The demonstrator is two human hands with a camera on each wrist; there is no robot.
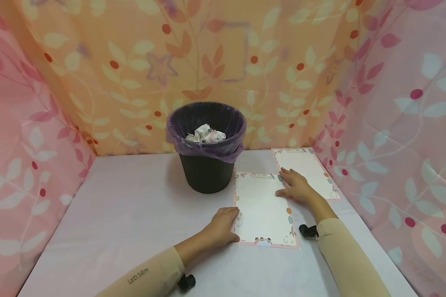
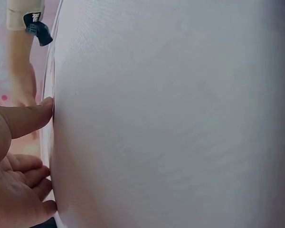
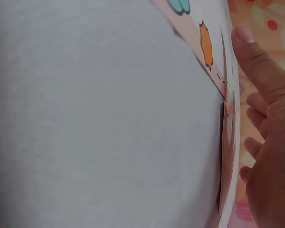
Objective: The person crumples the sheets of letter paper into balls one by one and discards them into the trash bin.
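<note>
A sheet of stationery paper with a pink border and small cartoon drawings lies flat before me. My left hand is at its left edge, thumb and fingers spread; in the left wrist view the fingertips of this left hand meet the surface. At the upper right edge of the same sheet is my right hand, with its fingers extended toward a second, similar sheet behind it. The right wrist view shows the right hand with its thumb apart from the fingers, beside the printed border. Neither hand grips anything.
Behind the near sheet's left side stands a black bin with a purple liner. Crumpled paper lies inside it. A white cloth covers the table, and patterned curtains enclose its back and sides.
</note>
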